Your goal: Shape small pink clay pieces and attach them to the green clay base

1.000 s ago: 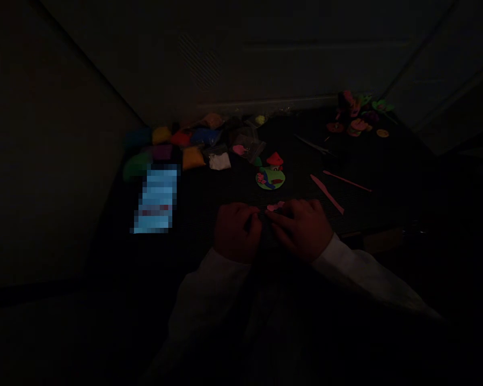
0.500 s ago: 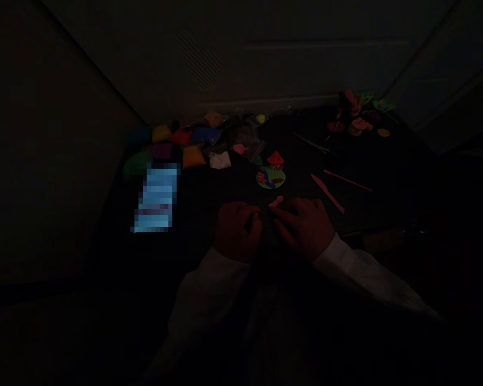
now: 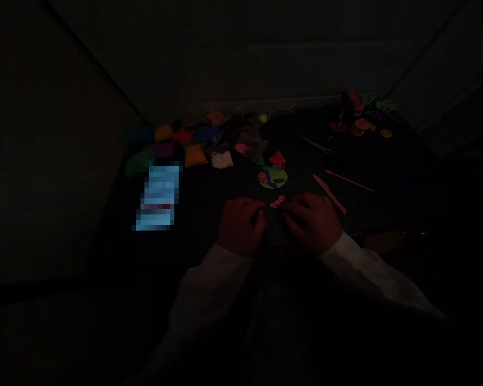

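Small pink clay pieces lie on the dark table between my hands. My left hand rests at their left, fingers bent and a gap showing between thumb and index finger; its index tip is close to the pieces. From the right, my right hand reaches in with index finger and thumb apart, the index tip beside the pieces. In the dark I cannot tell whether either fingertip touches them. Just beyond lies a round green clay scene with a blue strip, pink flowers and a red-roofed little house.
A pink plastic knife and a thin pink stick tool lie at the right. Behind them are scissors and several clay figures. Bagged coloured clay and a lit, blurred screen are at the left.
My right hand has drawn slightly right, away from the pink pieces. The whole view has shifted a little and looks darker. My left hand stays beside the pieces.
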Available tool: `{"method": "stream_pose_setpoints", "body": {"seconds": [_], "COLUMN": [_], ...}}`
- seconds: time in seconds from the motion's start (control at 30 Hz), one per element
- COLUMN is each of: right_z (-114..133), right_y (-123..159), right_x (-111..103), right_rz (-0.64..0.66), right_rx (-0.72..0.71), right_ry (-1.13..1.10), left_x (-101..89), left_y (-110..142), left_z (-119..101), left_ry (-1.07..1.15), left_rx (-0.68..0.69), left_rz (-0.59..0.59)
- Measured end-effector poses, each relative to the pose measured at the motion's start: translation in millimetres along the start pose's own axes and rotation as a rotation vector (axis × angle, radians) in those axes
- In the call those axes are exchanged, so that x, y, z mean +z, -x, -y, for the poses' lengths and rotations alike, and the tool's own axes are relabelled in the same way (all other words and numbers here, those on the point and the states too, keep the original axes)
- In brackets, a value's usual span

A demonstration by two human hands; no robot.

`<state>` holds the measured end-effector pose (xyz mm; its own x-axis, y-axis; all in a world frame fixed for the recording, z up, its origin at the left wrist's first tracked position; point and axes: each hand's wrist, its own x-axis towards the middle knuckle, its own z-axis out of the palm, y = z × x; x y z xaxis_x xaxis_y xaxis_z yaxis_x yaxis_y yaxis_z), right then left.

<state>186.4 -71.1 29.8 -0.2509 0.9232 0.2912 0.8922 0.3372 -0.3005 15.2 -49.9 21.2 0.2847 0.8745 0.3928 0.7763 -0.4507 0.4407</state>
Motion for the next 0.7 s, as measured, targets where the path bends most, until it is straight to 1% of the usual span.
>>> {"method": "stream_pose_setpoints", "body": {"seconds": [0.23, 0.37, 0.5, 0.7], "right_z": [-3.4, -6.6, -13.8, -17.9], "right_y": [-15.0, -17.6, -14.9, -9.3], "right_x": [0.4, 0.5, -1.0, -3.1], "right_rz": [-0.004, -0.014, -0.058, -0.131], "right_rx": [0.019, 0.025, 0.040, 0.032], "right_ry": [-0.054, -0.101, -0.153, -0.185], "left_x": [2.8, 3.8, 5.5, 5.4], "left_y": [-15.2, -16.8, -19.6, -23.2], "left_z": [1.6, 0.2, -2.3, -4.6], "left_ry": [-0.002, -0.024, -0.047, -0.080], "left_rx": [0.007, 0.048, 0.098, 0.140], "left_rz": [0.118, 0.123, 0.108, 0.139]}}
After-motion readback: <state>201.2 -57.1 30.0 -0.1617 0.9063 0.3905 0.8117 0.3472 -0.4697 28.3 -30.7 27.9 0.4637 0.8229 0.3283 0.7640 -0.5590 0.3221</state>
